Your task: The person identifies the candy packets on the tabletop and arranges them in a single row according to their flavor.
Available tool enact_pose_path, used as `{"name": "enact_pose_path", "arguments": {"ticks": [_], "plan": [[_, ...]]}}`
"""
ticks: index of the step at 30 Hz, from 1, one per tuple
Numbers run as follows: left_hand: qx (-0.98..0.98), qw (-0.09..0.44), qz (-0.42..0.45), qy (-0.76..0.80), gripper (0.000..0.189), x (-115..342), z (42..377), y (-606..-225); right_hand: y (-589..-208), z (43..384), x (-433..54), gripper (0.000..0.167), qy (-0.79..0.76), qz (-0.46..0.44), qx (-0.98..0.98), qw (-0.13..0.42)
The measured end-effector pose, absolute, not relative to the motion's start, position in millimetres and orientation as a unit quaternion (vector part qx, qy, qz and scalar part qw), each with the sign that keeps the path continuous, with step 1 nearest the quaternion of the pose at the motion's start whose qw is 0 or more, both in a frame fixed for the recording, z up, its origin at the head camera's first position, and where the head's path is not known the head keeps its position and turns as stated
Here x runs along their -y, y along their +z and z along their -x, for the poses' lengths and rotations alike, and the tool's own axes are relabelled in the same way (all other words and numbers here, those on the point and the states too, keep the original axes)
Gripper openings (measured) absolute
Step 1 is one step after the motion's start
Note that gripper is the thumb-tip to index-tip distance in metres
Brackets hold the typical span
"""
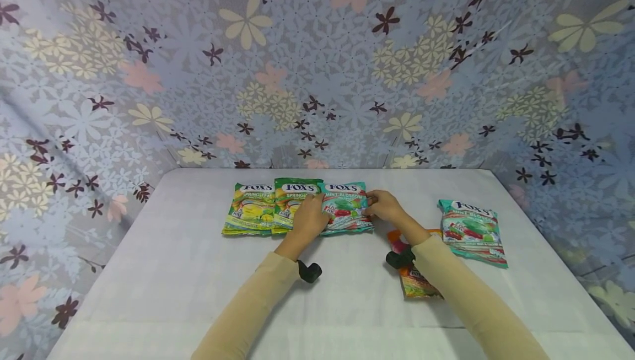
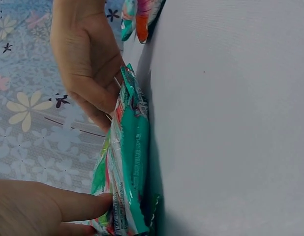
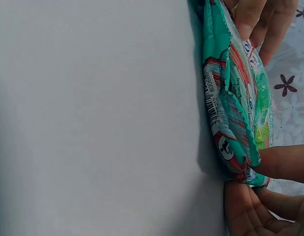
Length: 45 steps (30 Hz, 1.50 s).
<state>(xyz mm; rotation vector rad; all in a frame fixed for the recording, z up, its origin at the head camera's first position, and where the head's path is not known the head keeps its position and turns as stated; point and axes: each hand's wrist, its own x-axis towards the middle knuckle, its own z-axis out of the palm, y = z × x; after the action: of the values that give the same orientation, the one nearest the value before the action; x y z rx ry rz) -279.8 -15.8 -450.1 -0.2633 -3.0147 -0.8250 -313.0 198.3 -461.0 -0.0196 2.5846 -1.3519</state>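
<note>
A teal Fox's Mint Blossom candy bag [image 1: 343,209] lies flat at the right end of a row, between both hands. My left hand [image 1: 310,218] grips its left side, with the thumb [image 2: 95,205] on the printed face. At the right edge, my right hand [image 1: 384,207] pinches the bag, thumb and fingers on either side of its sealed end in the right wrist view. Left of it lie two Spring Tea candy bags, a green one [image 1: 284,219] partly behind my left hand and a yellow-green one [image 1: 249,211] at the row's left end.
Another teal Mint Blossom bag [image 1: 473,233] lies tilted on the right side of the white-covered table [image 1: 163,272]. An orange candy bag [image 1: 418,285] is partly hidden under my right forearm. Floral cloth [image 1: 317,73] walls the back and sides.
</note>
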Motion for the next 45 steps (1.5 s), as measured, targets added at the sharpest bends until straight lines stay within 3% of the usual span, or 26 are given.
{"name": "enact_pose_path", "arguments": {"ticks": [13,17,21,26,36,40,45], "plan": [[0.958,-0.021,0.096,-0.268,0.057,14,278,-447,-458,310,-203,0.061,-0.471,0.018,-0.874,0.121],[0.96,0.006,0.112,-0.258,0.053,11,274,-450,-460,308,-207,0.062,-0.489,0.016,-0.862,0.134],[0.957,0.068,0.136,-0.245,0.046,8,269,-451,-458,302,-212,0.062,-0.504,0.021,-0.852,0.138],[0.928,0.116,0.171,-0.31,0.04,-5,265,-451,-450,286,-220,0.061,-0.516,0.038,-0.846,0.131],[0.889,0.029,0.235,-0.392,0.03,-65,249,-448,-434,243,-271,0.062,-0.525,0.027,-0.848,0.063],[0.868,-0.011,0.259,-0.423,0.029,-89,241,-442,-451,237,-319,0.068,-0.524,0.001,-0.851,0.011],[0.885,-0.018,0.257,-0.387,0.027,-111,237,-439,-486,233,-392,0.077,-0.519,-0.061,-0.85,-0.073]]}}
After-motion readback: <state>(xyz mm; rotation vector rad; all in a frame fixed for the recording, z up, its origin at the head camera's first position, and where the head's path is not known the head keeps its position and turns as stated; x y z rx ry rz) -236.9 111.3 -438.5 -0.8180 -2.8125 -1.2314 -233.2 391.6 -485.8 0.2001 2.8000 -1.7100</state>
